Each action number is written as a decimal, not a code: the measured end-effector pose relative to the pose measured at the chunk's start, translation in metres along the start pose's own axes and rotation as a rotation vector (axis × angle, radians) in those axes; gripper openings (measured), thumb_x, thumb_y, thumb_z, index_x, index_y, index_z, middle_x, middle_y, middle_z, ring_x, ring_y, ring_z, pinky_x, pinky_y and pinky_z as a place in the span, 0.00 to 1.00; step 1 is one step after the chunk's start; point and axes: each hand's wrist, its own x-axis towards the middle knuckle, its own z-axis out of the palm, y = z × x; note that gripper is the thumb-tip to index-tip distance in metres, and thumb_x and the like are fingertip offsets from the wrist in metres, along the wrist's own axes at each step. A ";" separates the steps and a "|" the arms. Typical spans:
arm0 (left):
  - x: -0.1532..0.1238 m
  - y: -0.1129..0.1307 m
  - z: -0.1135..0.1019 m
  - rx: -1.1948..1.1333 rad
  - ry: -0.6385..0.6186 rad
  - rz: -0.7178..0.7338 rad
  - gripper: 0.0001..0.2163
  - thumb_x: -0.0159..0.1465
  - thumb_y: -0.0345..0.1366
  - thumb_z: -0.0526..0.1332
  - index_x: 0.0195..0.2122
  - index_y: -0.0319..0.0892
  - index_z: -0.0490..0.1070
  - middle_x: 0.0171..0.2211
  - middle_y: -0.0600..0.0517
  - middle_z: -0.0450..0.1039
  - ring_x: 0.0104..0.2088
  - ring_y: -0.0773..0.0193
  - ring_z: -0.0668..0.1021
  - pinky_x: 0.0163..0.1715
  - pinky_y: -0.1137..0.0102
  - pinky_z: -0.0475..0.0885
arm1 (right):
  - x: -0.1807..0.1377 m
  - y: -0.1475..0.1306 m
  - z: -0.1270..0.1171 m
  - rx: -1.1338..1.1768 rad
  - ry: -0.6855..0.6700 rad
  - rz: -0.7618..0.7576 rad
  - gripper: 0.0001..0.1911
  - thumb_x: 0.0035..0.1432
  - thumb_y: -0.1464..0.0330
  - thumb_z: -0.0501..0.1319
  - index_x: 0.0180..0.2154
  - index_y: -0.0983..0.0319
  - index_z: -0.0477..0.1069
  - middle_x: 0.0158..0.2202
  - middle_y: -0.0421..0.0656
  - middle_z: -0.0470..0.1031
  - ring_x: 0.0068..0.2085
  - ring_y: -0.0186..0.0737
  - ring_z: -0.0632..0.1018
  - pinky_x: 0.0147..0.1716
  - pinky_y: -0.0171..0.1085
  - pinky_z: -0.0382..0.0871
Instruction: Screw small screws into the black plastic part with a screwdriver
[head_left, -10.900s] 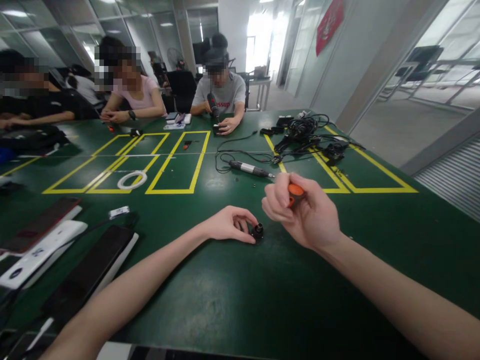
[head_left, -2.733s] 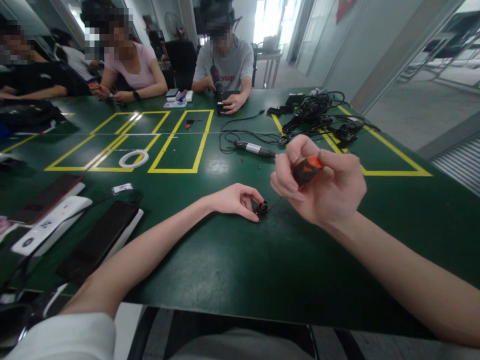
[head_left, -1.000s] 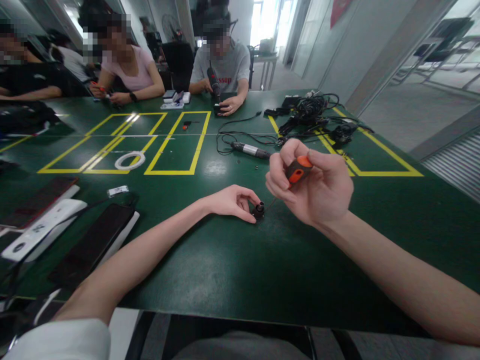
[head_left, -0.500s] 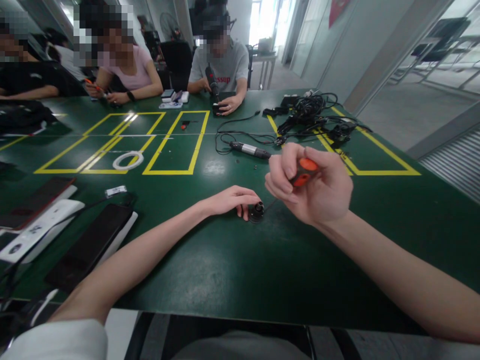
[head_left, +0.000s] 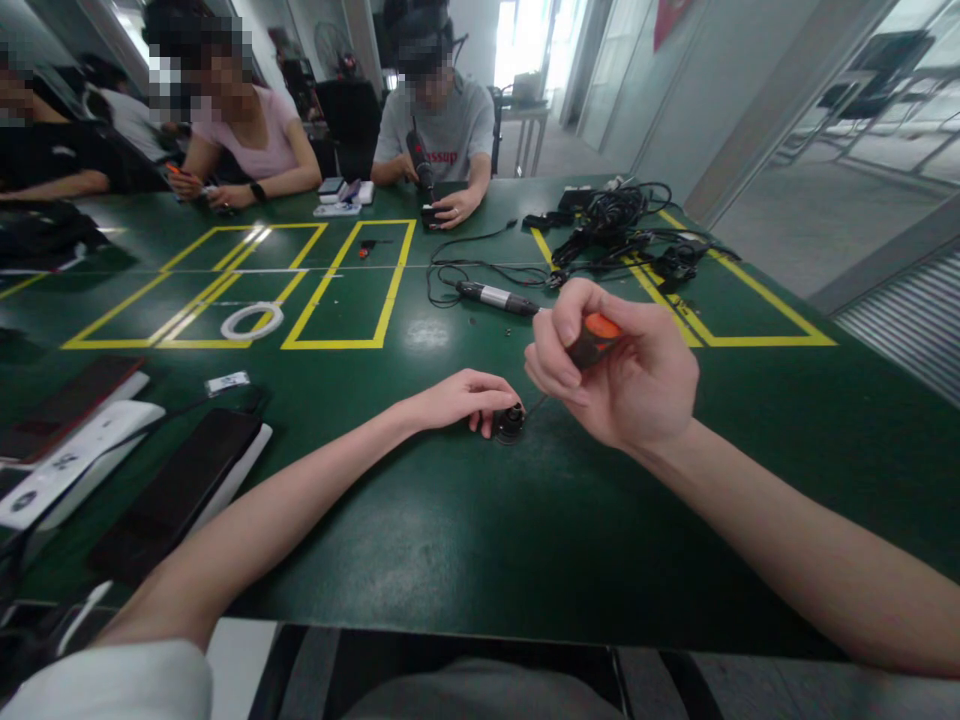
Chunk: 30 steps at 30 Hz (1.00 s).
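Head view:
- black fitting: small and round, sitting on the green worktop.
- left hand: fingertips pinching the fitting from its left.
- right hand: curled round the screwdriver (orange handle), just right of the fitting and above it.
- electric driver: beyond the fitting, well apart.

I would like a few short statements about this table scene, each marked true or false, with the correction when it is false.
1. The right hand holds an orange-handled screwdriver. True.
2. The left hand lifts the small black part high above the table. False: the part rests on the table, at the fingertips.
3. A white ring lies on the table, left of the hands. True.
4. The right hand grips the grey power screwdriver. False: it lies on the table beyond the hands.
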 end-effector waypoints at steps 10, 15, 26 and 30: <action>0.001 -0.004 -0.001 0.024 0.002 0.022 0.16 0.67 0.46 0.63 0.44 0.36 0.78 0.34 0.49 0.80 0.23 0.71 0.76 0.25 0.76 0.69 | -0.001 0.000 0.000 -0.044 0.004 -0.005 0.20 0.63 0.50 0.61 0.29 0.57 0.63 0.17 0.33 0.60 0.17 0.31 0.56 0.18 0.34 0.55; 0.001 -0.006 0.000 0.029 -0.001 0.053 0.16 0.68 0.45 0.62 0.44 0.35 0.78 0.35 0.47 0.81 0.24 0.72 0.76 0.24 0.77 0.69 | 0.000 0.001 0.002 -0.047 0.045 -0.031 0.16 0.64 0.55 0.62 0.31 0.57 0.62 0.19 0.33 0.64 0.17 0.31 0.57 0.17 0.33 0.55; -0.001 -0.008 0.003 0.057 0.019 0.066 0.16 0.68 0.45 0.62 0.42 0.35 0.79 0.37 0.46 0.81 0.23 0.72 0.76 0.23 0.77 0.67 | 0.001 0.001 0.003 -0.057 0.103 -0.023 0.17 0.63 0.53 0.62 0.31 0.56 0.62 0.19 0.32 0.59 0.17 0.31 0.55 0.17 0.33 0.54; -0.001 -0.009 0.004 0.056 0.032 0.075 0.17 0.68 0.47 0.62 0.42 0.36 0.79 0.34 0.48 0.80 0.23 0.72 0.75 0.23 0.77 0.67 | 0.001 0.001 0.004 -0.092 0.106 -0.032 0.16 0.62 0.54 0.63 0.31 0.56 0.63 0.19 0.33 0.62 0.17 0.31 0.56 0.16 0.33 0.54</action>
